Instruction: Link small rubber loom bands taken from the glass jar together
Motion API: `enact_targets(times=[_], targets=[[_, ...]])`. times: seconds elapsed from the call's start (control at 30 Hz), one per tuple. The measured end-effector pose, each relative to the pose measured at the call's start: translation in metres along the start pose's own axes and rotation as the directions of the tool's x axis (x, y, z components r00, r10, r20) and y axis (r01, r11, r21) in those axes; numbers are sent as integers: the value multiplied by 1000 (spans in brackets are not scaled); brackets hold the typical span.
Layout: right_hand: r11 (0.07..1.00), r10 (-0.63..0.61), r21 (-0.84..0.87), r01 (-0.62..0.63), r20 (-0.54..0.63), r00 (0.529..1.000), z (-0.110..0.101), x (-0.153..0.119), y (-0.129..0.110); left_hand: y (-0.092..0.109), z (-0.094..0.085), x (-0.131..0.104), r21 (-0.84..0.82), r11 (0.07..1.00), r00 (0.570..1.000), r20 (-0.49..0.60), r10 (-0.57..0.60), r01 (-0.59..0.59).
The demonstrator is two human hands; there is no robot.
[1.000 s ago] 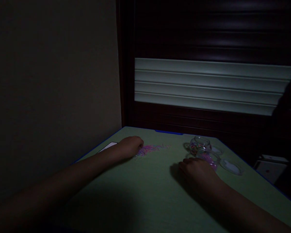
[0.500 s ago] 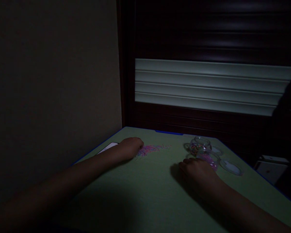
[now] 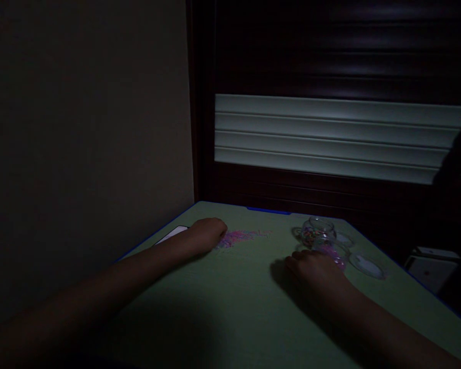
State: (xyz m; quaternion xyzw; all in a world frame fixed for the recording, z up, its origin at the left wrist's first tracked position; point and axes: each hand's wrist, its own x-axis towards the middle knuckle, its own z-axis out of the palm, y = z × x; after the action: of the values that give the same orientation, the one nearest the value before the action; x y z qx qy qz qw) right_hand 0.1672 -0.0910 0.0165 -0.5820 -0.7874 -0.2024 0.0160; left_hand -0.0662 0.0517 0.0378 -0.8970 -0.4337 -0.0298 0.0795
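Note:
My left hand [image 3: 209, 234] rests at the left end of a loose pile of small pink and purple pieces [image 3: 238, 237] on the green tabletop [image 3: 230, 287]. Its fingers are curled, and what they hold, if anything, is hidden. My right hand [image 3: 311, 266] is closed just in front of a clear jar with pink pieces [image 3: 332, 255]; its fingertips are too dark to show any content. Behind that jar stands another clear open jar [image 3: 317, 233] with multicoloured pieces. Two round clear lids [image 3: 367, 266] lie to the right of the jars.
A white flat object with a dark edge [image 3: 172, 234] lies behind my left forearm. Beyond the table are a wall [image 3: 88, 113] at left and a dark slatted panel [image 3: 330, 138] behind. White boxes [image 3: 432, 266] stand past the right edge.

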Motion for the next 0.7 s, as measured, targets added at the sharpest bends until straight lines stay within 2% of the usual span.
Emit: enact_targets(times=[0.27, 0.5, 0.7], targets=[[1000, 1, -4, -1, 16, 1000, -1, 0, 0, -4, 1, 2, -40, 999, 1000, 4, 23, -23], [1000, 5, 2, -5, 13, 1000, -2, -1, -1, -4, -2, 2, -134, 986, 995, -44, 92, -97], [1000, 5, 4, -5, 5, 1000, -2, -1, -1, -3, 1, 4, -226, 967, 993, -33, 114, -119]])
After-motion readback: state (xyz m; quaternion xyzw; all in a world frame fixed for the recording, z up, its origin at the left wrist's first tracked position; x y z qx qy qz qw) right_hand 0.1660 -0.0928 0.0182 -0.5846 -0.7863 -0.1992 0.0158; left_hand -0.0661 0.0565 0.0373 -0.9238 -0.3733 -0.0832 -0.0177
